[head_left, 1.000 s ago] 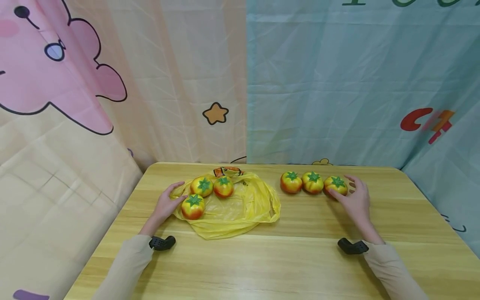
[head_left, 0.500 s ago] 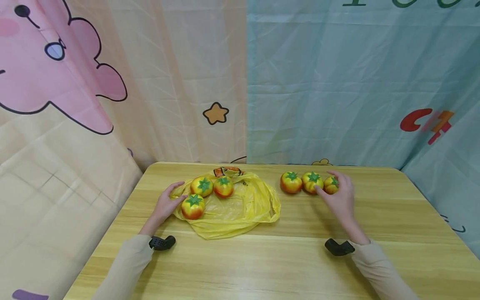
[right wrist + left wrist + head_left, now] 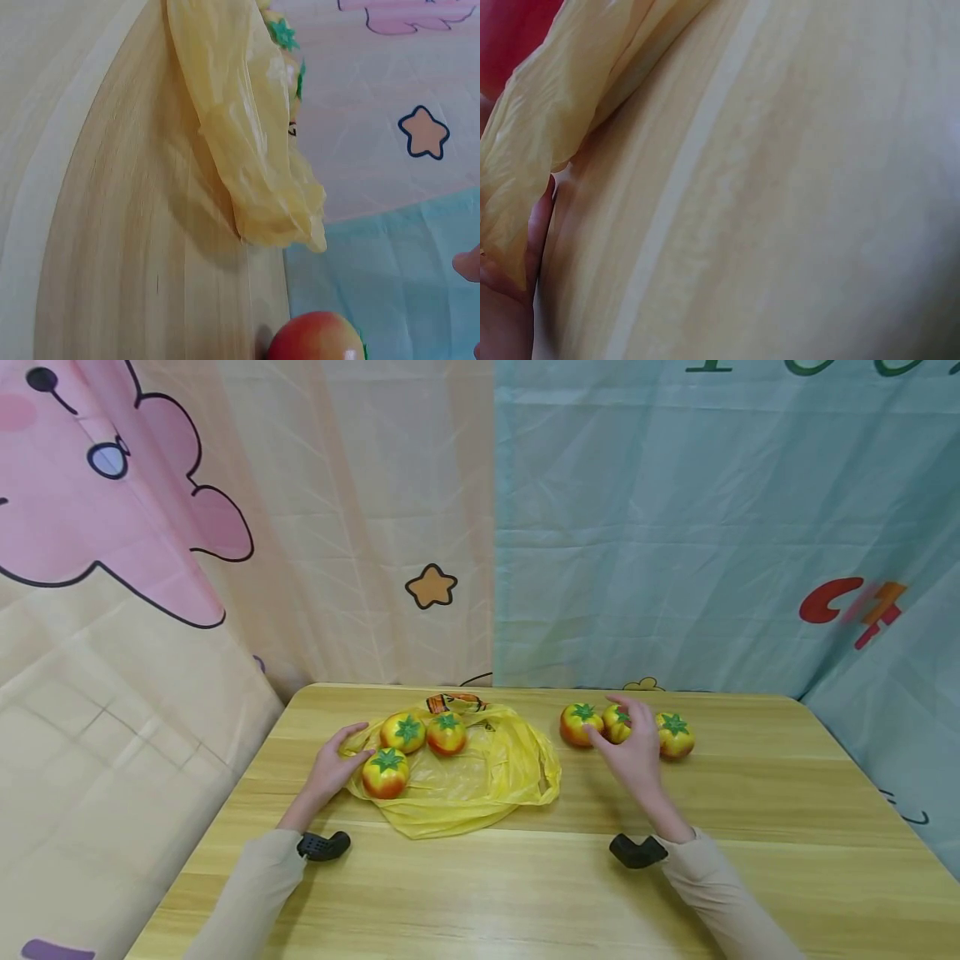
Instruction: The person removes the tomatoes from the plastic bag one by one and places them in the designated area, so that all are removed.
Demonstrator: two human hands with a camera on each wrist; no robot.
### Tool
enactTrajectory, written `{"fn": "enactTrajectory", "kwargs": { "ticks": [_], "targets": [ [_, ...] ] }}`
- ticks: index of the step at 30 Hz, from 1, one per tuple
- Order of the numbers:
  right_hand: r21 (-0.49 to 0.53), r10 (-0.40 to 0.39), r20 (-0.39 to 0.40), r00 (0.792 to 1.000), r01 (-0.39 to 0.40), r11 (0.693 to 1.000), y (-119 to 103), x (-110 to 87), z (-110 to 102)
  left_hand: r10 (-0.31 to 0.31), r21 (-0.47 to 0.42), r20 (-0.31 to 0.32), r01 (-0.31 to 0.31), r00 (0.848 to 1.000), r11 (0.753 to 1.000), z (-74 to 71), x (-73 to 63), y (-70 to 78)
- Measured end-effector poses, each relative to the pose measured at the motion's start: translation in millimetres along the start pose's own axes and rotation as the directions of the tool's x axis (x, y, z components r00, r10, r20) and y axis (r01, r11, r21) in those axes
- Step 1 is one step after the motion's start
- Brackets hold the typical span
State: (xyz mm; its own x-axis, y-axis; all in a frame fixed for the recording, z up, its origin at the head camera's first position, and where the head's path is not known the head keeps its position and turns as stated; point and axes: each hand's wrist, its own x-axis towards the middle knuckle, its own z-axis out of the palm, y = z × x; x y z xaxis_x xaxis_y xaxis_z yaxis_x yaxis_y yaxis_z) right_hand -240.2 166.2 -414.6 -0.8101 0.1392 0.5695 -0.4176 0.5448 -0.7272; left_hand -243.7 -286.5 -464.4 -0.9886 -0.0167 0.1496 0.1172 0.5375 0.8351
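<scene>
My right hand (image 3: 636,752) hovers by the middle tomato (image 3: 614,731) at far right, thumb (image 3: 602,747) and fingers (image 3: 634,707) parted (holding nothing), forearm (image 3: 716,885) slanting leftward.

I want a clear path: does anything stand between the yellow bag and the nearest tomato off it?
Nothing visible does: only bare tabletop separates the tomato from the yellow bag. The right hand is on the tomato's other side.

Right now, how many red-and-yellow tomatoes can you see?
6. On the open yellow plastic bag: front tomato, back-left tomato, back-right tomato. On the tabletop: left tomato, middle tomato, partly hidden by the right hand, and right tomato.
</scene>
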Motion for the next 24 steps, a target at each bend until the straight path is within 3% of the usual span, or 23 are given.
{"fn": "enactTrajectory", "kwargs": {
  "ticks": [12, 24],
  "targets": [
    [0.081, -0.018, 0.091, 0.996, 0.010, 0.997, -23, -8.2, 37, -0.013, -0.013, 0.003, 0.013, 1.000, 1.000, -0.8, -0.4, -0.7],
    [0.146, 0.028, 0.163, 0.986, -0.053, 0.988, -39, -14.1, 67, 0.001, -0.015, 0.005, 0.000, 1.000, 1.000, -0.7, 0.6, -2.6]
  ]
}}
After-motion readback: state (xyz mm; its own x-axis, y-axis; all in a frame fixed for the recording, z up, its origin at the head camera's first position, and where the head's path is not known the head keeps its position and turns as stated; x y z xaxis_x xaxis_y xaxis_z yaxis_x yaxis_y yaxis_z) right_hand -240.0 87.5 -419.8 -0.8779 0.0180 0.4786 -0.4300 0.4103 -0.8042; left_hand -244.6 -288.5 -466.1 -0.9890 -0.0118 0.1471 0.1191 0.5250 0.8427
